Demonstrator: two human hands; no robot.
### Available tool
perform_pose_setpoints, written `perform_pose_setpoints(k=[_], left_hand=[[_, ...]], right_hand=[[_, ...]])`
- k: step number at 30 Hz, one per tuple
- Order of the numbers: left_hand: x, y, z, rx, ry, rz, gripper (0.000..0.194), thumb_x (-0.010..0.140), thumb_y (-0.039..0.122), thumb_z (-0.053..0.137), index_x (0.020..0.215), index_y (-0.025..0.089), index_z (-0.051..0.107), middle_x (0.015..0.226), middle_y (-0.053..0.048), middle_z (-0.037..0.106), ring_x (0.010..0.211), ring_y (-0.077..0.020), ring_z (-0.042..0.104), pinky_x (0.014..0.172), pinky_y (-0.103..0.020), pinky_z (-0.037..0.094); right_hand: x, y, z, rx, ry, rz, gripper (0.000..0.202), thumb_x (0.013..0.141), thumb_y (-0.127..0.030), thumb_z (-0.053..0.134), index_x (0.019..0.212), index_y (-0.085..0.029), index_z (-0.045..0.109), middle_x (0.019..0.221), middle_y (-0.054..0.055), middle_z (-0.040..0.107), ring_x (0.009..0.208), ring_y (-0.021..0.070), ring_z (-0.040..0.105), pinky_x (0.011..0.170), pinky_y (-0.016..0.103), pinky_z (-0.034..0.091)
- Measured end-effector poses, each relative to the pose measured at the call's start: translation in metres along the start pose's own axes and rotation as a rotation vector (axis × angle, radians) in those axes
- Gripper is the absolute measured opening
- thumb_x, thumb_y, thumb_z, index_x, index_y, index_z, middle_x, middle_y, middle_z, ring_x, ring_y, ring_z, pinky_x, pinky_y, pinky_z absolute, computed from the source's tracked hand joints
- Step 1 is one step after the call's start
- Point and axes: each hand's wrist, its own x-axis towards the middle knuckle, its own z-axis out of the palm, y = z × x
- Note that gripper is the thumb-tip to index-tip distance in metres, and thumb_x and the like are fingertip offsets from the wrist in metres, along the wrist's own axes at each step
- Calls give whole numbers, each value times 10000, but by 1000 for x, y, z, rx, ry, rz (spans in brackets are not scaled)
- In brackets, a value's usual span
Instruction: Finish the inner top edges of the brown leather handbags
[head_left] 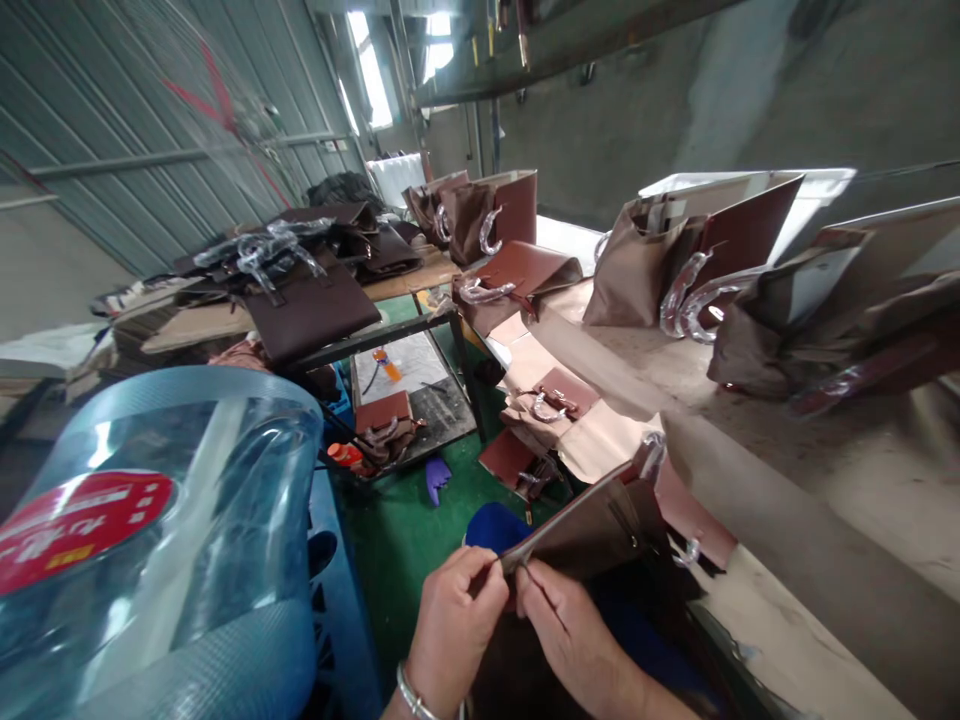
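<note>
Brown, soft-sided bag (607,530) with a reddish-brown trim, low in front of the body, pinched at its near edge by both hands. Left hand (452,620), silver bracelet (415,692) at the wrist, closed narrowly with thumb and forefinger on the edge; right hand (570,630) closed just beside, in a similar pinch. By the look of the grip, close fingertip work along that edge now under way, calling next for a steady hold and small adjustments rather than a wide reach. Just beyond, a rounded bright-blue patch (493,525), too partly covered to identify. To the right, a long pale-brown counter (817,440), bearing tan sheets (600,440) and standing brown bags (645,265) with plastic-wrapped curved handles (682,295). To the left, a big translucent blue water bottle (225,500) with a red label (90,520), cut off by the frame, next to a blue plastic crate (341,600). Farther off, a purple glove-like piece (437,480) on the green floor (390,570) and a pile of dark bags (311,310). Hidden between the fingertips: whatever thread, tool or fold might be there; impossible to tell. Also shadowed: the bag's underside and lower end.
</note>
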Motion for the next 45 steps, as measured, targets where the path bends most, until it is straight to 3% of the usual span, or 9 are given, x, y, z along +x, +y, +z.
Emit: perform_pose_setpoints(k=[5,9,13,15,18,23,28,34,45], left_hand=[[2,-3,-3,-108,-15,-37,222,773,271,420,700,161,599,671,-14,575,648,-135,520,622,-216,405],[4,-1,-5,-156,-43,-42,240,785,291,409,702,164,596,694,-18,575,690,-145,519,665,-231,401],[6,-2,-5,-195,-59,-39,239,790,312,413,764,169,603,747,-27,596,717,-150,536,675,-235,411],[6,-3,-3,-204,-38,-31,234,795,314,411,802,177,601,779,-29,606,738,-150,546,689,-237,418],[5,-6,0,-211,24,-40,208,805,303,403,895,187,551,809,-21,605,754,-143,559,704,-237,431],[-1,-13,4,-56,112,25,155,822,269,399,911,191,498,839,-19,587,760,-129,561,709,-233,439],[-3,-17,4,192,164,240,141,806,214,447,914,176,530,872,-44,587,823,-145,554,771,-251,439],[1,-16,6,257,215,317,99,781,158,477,831,152,562,876,-55,579,829,-140,546,781,-253,441],[6,-12,8,160,287,80,133,741,186,532,614,146,526,838,-37,557,822,-134,517,749,-250,402]], right_hand=[[-2,-5,-23,-373,-43,-73,285,878,-346,319,683,-172,436,628,-2,485,575,108,454,561,236,355],[9,-20,-46,-648,106,-389,135,858,-224,381,812,-169,496,786,41,503,754,141,472,684,273,380],[31,-32,-56,-901,145,-592,177,824,-180,442,967,-197,545,992,78,507,980,196,432,844,357,337],[43,-34,-59,-1018,102,-642,248,814,-212,476,1058,-198,517,1069,85,494,1062,219,384,922,409,262],[61,-34,-63,-1114,-81,-679,211,827,-268,468,1006,-178,536,899,62,546,934,191,440,899,395,265],[76,-35,-67,-1150,-216,-676,215,848,-326,420,787,-176,561,716,34,507,746,164,419,738,323,299],[80,-30,-64,-1151,-236,-709,195,839,-319,441,775,-169,548,712,32,498,753,167,404,726,320,259],[85,-23,-63,-1113,-216,-707,247,847,-357,423,783,-163,561,699,29,486,742,159,404,724,321,258],[101,-25,-62,-1019,-337,-641,251,815,-344,469,718,-159,608,627,-14,467,711,126,450,710,300,258]])
